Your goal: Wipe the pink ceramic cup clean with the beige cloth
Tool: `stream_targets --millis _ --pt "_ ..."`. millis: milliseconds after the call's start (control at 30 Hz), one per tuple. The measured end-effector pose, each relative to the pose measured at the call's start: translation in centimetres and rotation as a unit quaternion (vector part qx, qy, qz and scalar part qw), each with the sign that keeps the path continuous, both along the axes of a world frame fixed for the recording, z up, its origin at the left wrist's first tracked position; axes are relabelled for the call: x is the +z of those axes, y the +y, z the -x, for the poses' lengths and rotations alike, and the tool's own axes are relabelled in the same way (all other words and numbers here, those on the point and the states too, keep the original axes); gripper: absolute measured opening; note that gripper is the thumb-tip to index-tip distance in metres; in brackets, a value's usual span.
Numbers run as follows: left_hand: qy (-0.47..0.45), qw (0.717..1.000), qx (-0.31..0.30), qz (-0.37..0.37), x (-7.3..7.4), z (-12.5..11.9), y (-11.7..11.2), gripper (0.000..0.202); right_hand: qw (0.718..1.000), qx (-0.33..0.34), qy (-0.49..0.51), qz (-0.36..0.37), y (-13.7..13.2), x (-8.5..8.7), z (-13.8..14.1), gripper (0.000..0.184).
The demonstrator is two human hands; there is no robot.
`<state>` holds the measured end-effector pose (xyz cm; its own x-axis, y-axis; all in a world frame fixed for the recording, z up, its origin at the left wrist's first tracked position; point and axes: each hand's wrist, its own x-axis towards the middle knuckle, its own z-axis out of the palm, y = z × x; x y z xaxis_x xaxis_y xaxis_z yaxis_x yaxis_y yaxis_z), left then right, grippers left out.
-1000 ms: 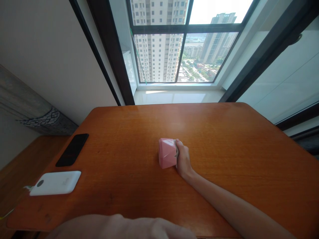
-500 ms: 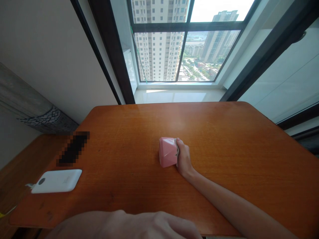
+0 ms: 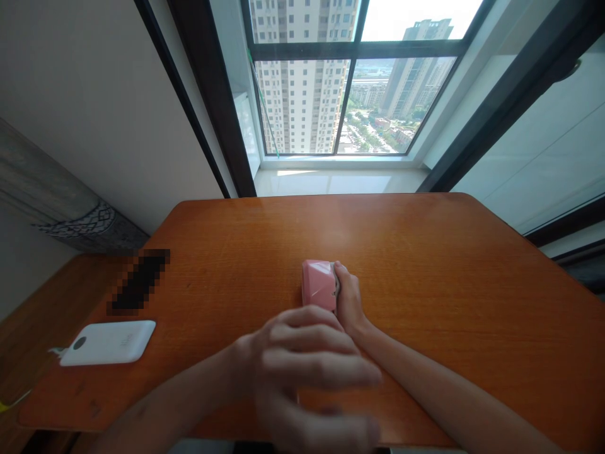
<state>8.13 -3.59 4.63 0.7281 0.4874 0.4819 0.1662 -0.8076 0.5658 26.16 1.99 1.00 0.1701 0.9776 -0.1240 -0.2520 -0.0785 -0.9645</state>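
The right hand point(image 3: 348, 301) lies against the right side of a pink faceted object point(image 3: 317, 285), its fingers point(image 3: 341, 272) curled around that side and pinching a small grey loop, so it seems to have hold of it. The object sits on the counter point(image 3: 425, 239) directly ahead of the right wrist, and this hand is the nearer one. The left hand point(image 3: 302, 366), blurred by motion, reaches across from the lower left with its fingers loosely spread. It looks open and holds nothing, and it hangs just short of the object's near edge, though contact is hard to rule out. The object's longer axis seems to run forward toward the window point(image 3: 350, 94), but this is uncertain. Well left of the hands lie a white power bank point(image 3: 108, 343) and a pixelated dark oblong point(image 3: 140, 282).
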Motion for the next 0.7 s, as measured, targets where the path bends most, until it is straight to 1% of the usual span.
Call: stream_targets --millis 33,67,133,167,200,233,300,333,433,567,700 --pt "0.014 0.998 -0.037 -0.049 -0.4 0.5 2.2 0.023 1.000 -0.002 -0.007 -0.002 0.0 0.1 0.0 0.060" --pt "0.016 0.993 -0.058 -0.102 -0.9 1.0 4.6 0.023 1.000 -0.004 -0.011 -0.007 0.0 0.2 0.0 0.059" --pt "0.004 0.981 -0.028 -0.191 -2.4 2.0 8.8 0.035 1.000 -0.005 -0.005 -0.017 0.2 0.2 0.0 0.057" --pt "-0.024 0.972 -0.013 -0.232 -3.2 2.5 10.5 0.041 1.000 -0.006 0.005 -0.019 0.2 0.0 0.0 0.057" --pt "-0.039 0.962 -0.009 -0.268 -4.0 3.0 11.6 0.048 1.000 -0.006 0.015 -0.017 0.3 -0.2 0.0 0.057" --pt "-0.034 0.953 -0.009 -0.299 -4.6 3.3 12.4 0.057 1.000 -0.006 0.023 -0.013 0.4 -0.4 0.0 0.058" --pt "-0.017 0.940 -0.012 -0.341 -5.4 3.7 12.8 0.072 0.999 -0.002 0.036 -0.007 0.4 -0.8 -0.1 0.058" --pt "-0.003 0.938 -0.016 -0.348 -5.6 3.8 12.7 0.079 0.999 0.001 0.041 -0.006 0.4 -0.9 -0.1 0.058" --pt "0.030 0.945 -0.015 -0.326 -5.8 3.5 12.4 0.091 0.999 0.004 0.051 -0.013 0.4 -1.0 -0.1 0.055" --pt "0.027 0.960 -0.018 -0.280 -6.1 3.0 12.5 0.084 0.999 0.002 0.043 -0.019 0.4 -0.8 -0.1 0.054" --pt "-0.006 0.969 -0.017 -0.248 -6.1 2.5 12.2 0.089 0.999 -0.020 0.029 -0.026 0.3 -0.8 0.0 0.055"
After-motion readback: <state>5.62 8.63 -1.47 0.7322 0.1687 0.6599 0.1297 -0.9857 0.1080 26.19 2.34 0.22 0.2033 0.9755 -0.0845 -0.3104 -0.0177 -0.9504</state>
